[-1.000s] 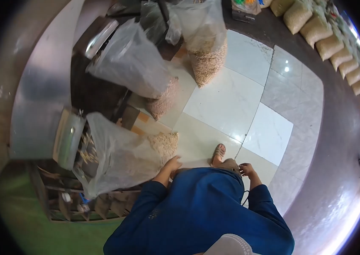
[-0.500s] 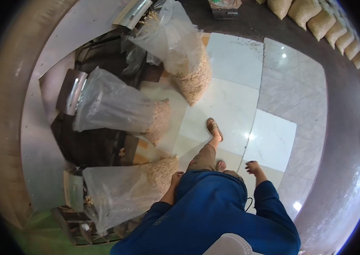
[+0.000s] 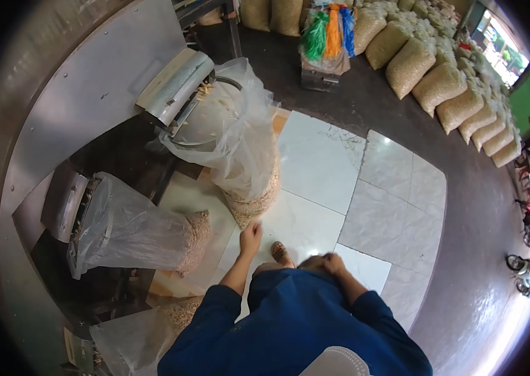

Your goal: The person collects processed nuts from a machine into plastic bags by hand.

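My left hand, fingers curled in and holding nothing, is just in front of the bottom of a large clear plastic bag part filled with small tan pieces. That bag's mouth hangs around a metal chute, where longer pale pieces show. Low by my thigh, my right hand is loosely closed with nothing in it. A second clear bag, with tan pieces at its bottom, hangs from another metal chute to the left. The third bag is partly hidden by my left sleeve.
Rows of filled sacks stand at the back right. Green, orange and blue plastic strands top a metal-based stand ahead. Pale floor tiles run forward beneath me. Parked motorbikes line the far right.
I have stepped forward, bringing the far bag closer while the nearest bag slides behind. My left hand has swung forward and my right hand back toward my thigh. More sacks show ahead.
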`<state>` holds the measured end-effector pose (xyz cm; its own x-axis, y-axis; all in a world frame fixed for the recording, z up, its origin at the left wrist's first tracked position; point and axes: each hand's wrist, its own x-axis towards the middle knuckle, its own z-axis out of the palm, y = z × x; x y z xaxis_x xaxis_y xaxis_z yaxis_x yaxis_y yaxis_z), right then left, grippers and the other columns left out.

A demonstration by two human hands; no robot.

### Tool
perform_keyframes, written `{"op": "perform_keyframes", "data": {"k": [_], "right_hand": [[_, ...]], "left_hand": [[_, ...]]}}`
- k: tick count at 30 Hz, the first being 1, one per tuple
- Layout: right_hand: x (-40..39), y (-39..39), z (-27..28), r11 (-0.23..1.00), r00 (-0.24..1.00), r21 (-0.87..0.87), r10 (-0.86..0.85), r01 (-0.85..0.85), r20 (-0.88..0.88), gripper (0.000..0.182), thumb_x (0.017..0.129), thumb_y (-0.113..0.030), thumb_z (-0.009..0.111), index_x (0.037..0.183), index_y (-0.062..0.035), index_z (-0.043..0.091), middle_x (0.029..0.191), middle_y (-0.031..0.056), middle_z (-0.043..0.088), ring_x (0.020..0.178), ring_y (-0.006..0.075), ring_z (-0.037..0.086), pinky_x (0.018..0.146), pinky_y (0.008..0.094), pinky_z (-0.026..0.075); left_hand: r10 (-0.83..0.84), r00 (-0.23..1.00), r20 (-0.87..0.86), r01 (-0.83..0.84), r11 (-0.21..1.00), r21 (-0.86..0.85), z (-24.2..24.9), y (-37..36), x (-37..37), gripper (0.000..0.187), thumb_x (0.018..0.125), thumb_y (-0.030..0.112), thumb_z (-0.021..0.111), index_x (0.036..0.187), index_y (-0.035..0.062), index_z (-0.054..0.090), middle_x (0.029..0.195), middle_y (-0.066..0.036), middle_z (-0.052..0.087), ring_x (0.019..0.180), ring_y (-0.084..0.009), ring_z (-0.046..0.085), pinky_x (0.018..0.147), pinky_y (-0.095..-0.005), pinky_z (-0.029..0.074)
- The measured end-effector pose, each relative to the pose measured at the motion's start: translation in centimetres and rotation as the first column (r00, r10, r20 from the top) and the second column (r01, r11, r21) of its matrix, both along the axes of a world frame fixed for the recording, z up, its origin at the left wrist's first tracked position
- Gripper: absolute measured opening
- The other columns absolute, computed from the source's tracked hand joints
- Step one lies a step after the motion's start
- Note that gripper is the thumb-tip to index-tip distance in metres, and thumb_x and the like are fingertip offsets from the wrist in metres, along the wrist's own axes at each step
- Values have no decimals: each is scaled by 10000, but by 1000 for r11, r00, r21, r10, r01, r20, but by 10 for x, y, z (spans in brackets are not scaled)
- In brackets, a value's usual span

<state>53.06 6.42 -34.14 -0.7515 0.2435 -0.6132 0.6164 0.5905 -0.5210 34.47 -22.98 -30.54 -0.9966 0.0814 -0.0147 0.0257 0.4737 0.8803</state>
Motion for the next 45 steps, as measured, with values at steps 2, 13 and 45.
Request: {"op": "perform_keyframes", "data": {"k": [2,13,45], "right_hand": [[-72,5,3,998,986,-24,-67,64,-156,368,787,-292,613,986,15,657,927,212,673,884,352,648,791,395,504],[-532,-53,354,622,-65,410,499,-667,-864,613,600,-102,693,1200,-74,568,1250,139,523,1239,326,405,1050,489,266],[-624,-3,314,-571,-577,276,814,-773,69,90,743,-198,626,771,-112,624,654,82,615,703,300,622,706,407,469]], "left_hand": [[-46,993,-106,75,954,289,76,48,-62,136,858,99,604,935,-13,621,718,-99,626,643,-188,605,621,-277,476],[-6,834,-552,-327,799,-504,300,82,-266,729,686,63,725,1336,62,395,1171,-246,532,1138,-363,500,896,-422,448],[-148,989,-11,123,857,-501,244,109,-262,80,760,136,568,727,80,615,629,-116,612,629,-304,639,574,-428,503]]}}
